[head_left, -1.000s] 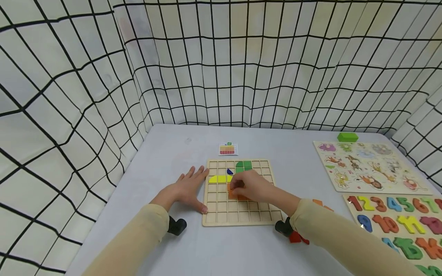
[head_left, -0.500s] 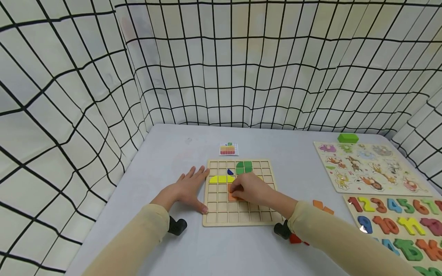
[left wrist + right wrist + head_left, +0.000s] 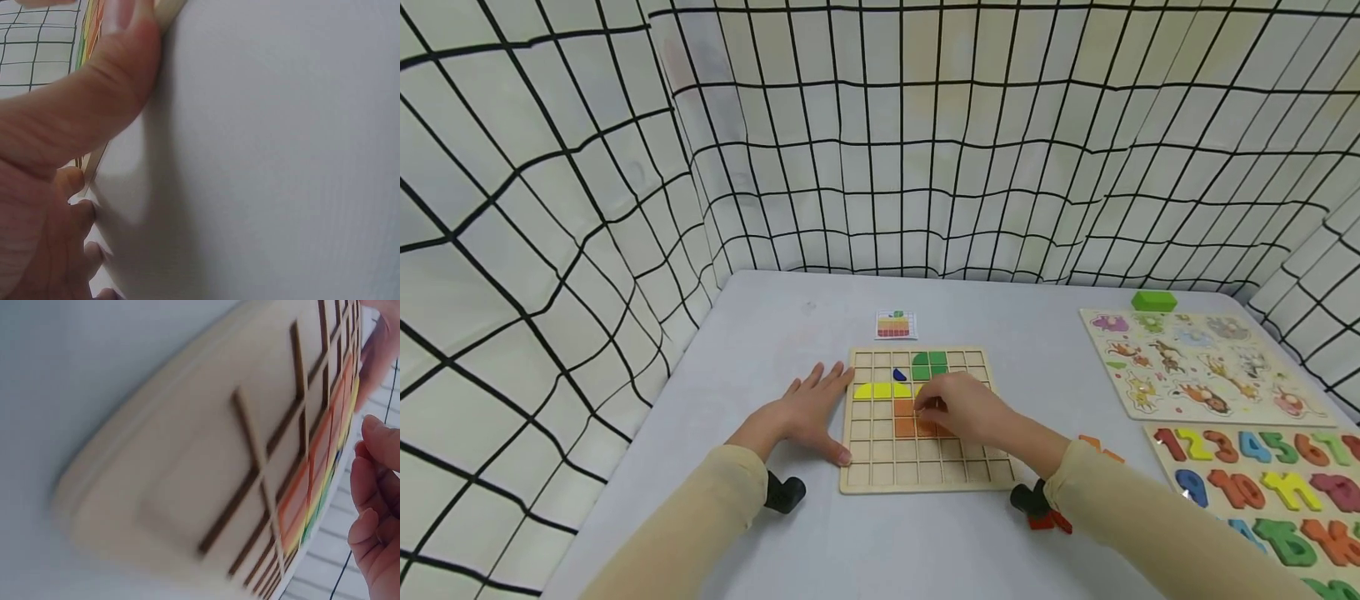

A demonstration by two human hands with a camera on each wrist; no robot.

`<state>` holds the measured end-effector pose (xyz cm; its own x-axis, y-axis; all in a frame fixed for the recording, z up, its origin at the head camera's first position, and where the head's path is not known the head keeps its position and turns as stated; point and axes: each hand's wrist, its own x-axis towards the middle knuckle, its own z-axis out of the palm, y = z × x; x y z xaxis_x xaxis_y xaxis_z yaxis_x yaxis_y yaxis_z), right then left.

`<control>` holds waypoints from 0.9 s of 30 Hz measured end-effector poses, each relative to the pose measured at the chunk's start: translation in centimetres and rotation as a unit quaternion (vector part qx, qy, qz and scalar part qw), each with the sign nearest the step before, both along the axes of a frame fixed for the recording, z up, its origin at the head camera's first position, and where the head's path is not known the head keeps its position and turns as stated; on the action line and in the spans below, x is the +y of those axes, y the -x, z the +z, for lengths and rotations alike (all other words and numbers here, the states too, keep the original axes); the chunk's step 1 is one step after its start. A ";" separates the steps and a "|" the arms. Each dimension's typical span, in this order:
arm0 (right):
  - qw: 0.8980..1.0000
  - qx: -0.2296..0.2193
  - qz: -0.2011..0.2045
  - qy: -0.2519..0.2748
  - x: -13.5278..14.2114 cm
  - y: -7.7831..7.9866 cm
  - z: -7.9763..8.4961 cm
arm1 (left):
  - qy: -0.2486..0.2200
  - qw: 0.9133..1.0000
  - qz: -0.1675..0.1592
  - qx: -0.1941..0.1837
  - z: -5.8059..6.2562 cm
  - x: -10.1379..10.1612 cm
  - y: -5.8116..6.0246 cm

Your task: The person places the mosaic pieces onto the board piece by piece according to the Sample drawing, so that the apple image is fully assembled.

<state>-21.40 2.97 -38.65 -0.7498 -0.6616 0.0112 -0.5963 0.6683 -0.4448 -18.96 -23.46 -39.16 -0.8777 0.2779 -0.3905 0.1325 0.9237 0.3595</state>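
Observation:
A wooden grid board (image 3: 880, 472) lies on the table, bearing orange square tiles (image 3: 905, 427), yellow tiles (image 3: 882, 390), green tiles (image 3: 929, 367) and a blue half-round piece (image 3: 899, 375). My left hand (image 3: 808, 415) is spread flat at the board's left side, its thumb (image 3: 128, 56) against the edge in the left wrist view. Over the orange tiles hovers my right hand (image 3: 964, 407), fingers curled and partly covering them. In the right wrist view, thumb and index finger (image 3: 362, 478) come together, with no tile showing between them.
A small printed pattern card (image 3: 896, 324) lies behind the board. To the right are an animal puzzle (image 3: 1213, 367), a number puzzle (image 3: 1255, 454) and a green block (image 3: 1154, 301). Loose orange tiles (image 3: 1101, 450) and red pieces (image 3: 1042, 522) sit near my right sleeve. Black netting surrounds the table.
My right hand has shifted slightly right across the orange tiles, uncovering those on the left; the tile under its fingers a second ago now lies flat. The left hand has stayed still.

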 end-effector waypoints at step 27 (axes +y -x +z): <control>0.983 -0.122 -0.095 -0.100 20.6 -1.2 1.5 | 0.003 1.000 0.000 -0.002 0.3 0.2 0.0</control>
